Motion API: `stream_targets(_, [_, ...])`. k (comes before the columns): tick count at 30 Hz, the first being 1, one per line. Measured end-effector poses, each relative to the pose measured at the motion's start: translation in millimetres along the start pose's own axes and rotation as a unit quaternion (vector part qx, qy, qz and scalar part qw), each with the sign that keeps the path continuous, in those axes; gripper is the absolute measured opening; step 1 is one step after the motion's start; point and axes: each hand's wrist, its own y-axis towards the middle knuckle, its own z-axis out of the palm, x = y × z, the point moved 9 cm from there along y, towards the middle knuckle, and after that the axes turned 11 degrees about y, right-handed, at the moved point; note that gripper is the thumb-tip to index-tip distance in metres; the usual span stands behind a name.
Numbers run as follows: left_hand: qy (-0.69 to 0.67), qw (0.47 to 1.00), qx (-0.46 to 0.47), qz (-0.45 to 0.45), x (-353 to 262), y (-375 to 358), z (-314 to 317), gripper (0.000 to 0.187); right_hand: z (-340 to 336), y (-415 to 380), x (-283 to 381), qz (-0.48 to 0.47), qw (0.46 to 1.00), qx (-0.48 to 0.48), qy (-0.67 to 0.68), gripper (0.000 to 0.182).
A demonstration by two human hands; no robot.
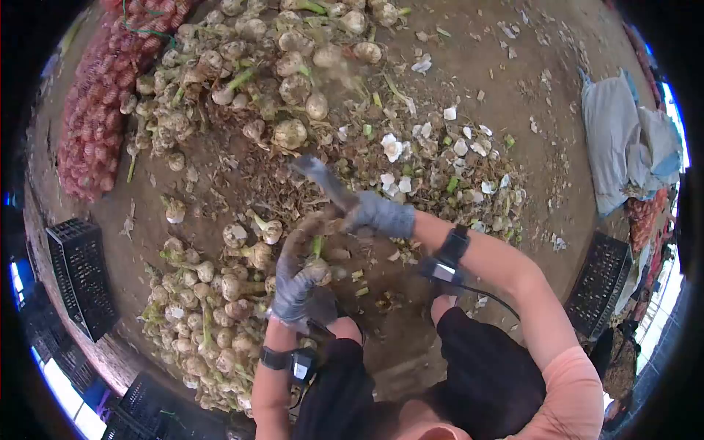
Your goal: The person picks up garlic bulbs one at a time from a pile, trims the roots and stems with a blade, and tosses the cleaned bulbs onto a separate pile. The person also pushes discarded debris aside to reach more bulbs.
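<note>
My left hand [295,292], in a grey glove, is closed around a garlic bulb [318,270] with a short green stem pointing up. Dirt browns the glove's fingers. Just above and to the right, my right hand [381,215], also gloved, grips a knife [323,180] whose broad grey blade points up and left, smeared by motion. To the left of my left hand lies a large heap of garlic bulbs [213,323]. Beyond the knife, whole garlic with stems [290,88] is piled on the dirt floor.
Stem cuttings and white peel scraps [458,158] litter the ground ahead right. A red mesh sack of garlic [92,125] stands at the far left. Black crates sit at left [82,275] and right [598,282]. White sacks [616,139] lie at the right edge.
</note>
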Motion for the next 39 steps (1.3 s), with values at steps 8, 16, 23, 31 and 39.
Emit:
stream_targets(8, [0.727, 0.660, -0.189, -0.016, -76.5, -87.9, -132.6, 0.055, -112.7, -137.2, 98.1, -0.169, 0.951, -0.192, -0.175, 0.029])
stream_targets(16, [0.813, 0.467, -0.314, -0.151, -135.1, -74.0, -169.5, 0.050, -191.1, -258.3, 131.1, -0.134, 0.686, -0.506, -0.506, 0.039])
stream_targets(23, [0.655, 0.678, -0.325, -0.076, -96.9, 170.9, -178.6, 0.078, -156.9, -220.1, 124.3, -0.242, 0.743, -0.480, -0.398, 0.031])
stream_targets(31, [0.460, 0.801, -0.326, 0.201, -54.0, 190.6, -191.0, 0.062, -108.0, -174.5, 104.6, -0.186, 0.789, -0.401, -0.426, 0.031])
stream_targets(39, [0.149, 0.962, -0.206, 0.101, -32.0, 74.8, -49.7, 0.059, -37.1, -119.0, 86.0, -0.189, 0.760, -0.311, -0.538, 0.027])
